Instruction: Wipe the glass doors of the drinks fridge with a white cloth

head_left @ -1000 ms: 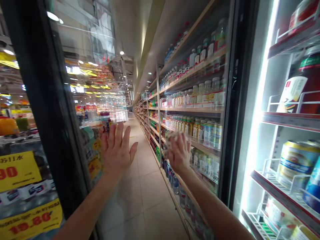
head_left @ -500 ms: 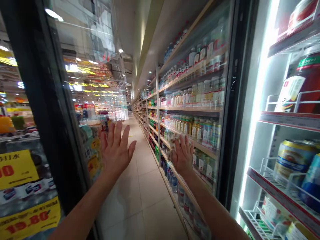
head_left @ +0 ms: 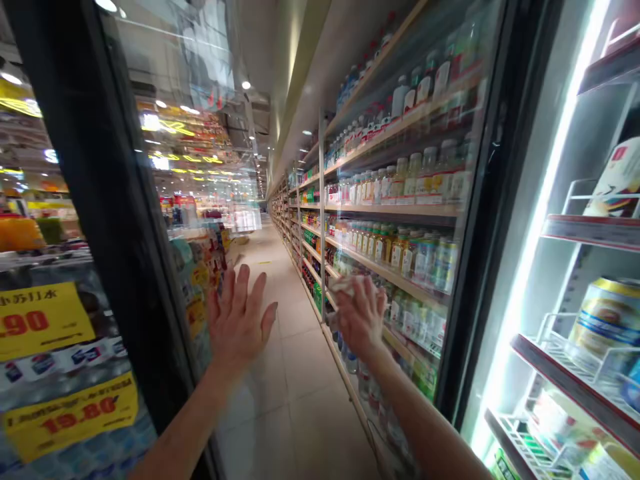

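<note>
A pale, crumpled cloth [head_left: 345, 285] lies bunched under your right hand [head_left: 361, 319], its fingers gripping it toward the glass door [head_left: 117, 200], likely to keep it pinned to the pane. Your left hand [head_left: 239, 327] grasps nothing, fingers spread, palm toward the same pane, perhaps steadying it; contact is hard to tell. At right, wire rails on the cooler shelves [head_left: 590, 230] presumably stop cans [head_left: 607, 323] tipping out.
</note>
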`<state>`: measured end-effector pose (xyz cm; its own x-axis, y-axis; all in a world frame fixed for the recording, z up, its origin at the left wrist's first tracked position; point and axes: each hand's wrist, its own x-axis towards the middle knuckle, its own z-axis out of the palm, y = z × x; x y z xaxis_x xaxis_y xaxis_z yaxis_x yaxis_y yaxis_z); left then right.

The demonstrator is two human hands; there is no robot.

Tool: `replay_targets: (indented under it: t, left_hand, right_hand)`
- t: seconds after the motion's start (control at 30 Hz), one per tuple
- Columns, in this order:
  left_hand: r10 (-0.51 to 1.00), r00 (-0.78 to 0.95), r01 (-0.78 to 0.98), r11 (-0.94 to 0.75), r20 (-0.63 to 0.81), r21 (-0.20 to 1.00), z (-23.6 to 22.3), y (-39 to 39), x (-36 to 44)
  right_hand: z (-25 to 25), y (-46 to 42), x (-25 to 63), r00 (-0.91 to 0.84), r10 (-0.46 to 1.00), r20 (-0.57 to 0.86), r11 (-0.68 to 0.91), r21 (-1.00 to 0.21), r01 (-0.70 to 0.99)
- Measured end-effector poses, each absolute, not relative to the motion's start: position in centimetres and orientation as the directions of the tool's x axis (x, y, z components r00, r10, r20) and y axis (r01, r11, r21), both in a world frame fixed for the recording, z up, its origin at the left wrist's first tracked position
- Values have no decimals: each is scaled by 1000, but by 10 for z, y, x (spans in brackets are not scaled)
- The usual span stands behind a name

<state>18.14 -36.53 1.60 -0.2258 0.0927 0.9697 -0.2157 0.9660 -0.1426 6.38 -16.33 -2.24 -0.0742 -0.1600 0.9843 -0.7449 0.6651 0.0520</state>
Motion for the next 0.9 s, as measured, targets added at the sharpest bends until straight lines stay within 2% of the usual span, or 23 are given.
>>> replay_targets:
  t: [0.1, 0.13, 0.17, 0.27, 0.33, 0.37, 0.4, 0.5, 0.57, 0.6, 0.7, 0.73, 0.77, 0.8, 0.87, 0.9]
  left_hand:
    - [115, -209, -230, 960, 971, -163, 16, -366, 180]
    - [118, -204, -230, 959, 972, -164, 15, -366, 180]
    - [116, -202, -227, 960, 973, -162, 15, -366, 180]
    - [88, -214, -202, 970, 973, -132, 14, -367, 180]
    - [74, -224, -183, 976, 972, -116, 14, -367, 181]
    - [73, -228, -179, 977, 971, -116, 14, -367, 181]
    - [77, -229, -179, 977, 970, -119, 14, -367, 182]
    - [109, -208, -194, 970, 972, -150, 15, -366, 182]
    - [124, -184, -209, 964, 975, -162, 15, -365, 181]
    - [129, -175, -213, 963, 976, -165, 15, -365, 181]
    - [125, -170, -202, 967, 978, -159, 15, -366, 180]
    - [127, -169, -196, 968, 977, -160, 15, -366, 180]
    - [131, -167, -194, 968, 977, -163, 15, -366, 180]
    - [136, -166, -196, 966, 977, -168, 16, -366, 180]
    - [149, -164, -208, 961, 975, -182, 16, -365, 180]
    - [153, -164, -214, 959, 975, -187, 17, -364, 181]
  right_hand:
    - [-14, -141, 44, -204, 260, 944, 710, -330, -622]
    - [-13, -142, 44, -226, 310, 923, 698, -383, -605]
    - [-14, -147, 48, -232, 274, 933, 699, -359, -618]
    - [-24, -172, 68, -129, -85, 988, 667, -40, -744]
    - [-31, -174, 71, -59, -196, 979, 631, 80, -772]
    - [-32, -167, 66, -60, -175, 983, 644, 69, -762]
    - [-33, -155, 58, -87, -105, 991, 676, 6, -737]
    - [-28, -120, 31, -186, 261, 947, 710, -319, -628]
    - [-27, -113, 25, -202, 378, 904, 681, -419, -601]
    - [-28, -114, 27, -200, 333, 921, 686, -383, -619]
    - [-33, -119, 31, -139, -72, 988, 688, -51, -723]
    - [-32, -114, 27, -122, -134, 983, 684, 3, -729]
    - [-30, -106, 20, -126, -106, 986, 701, -16, -713]
    - [-26, -94, 11, -148, 12, 989, 728, -110, -676]
    - [-15, -71, -8, -189, 342, 920, 721, -386, -575]
    - [-11, -65, -13, -195, 434, 879, 695, -465, -548]
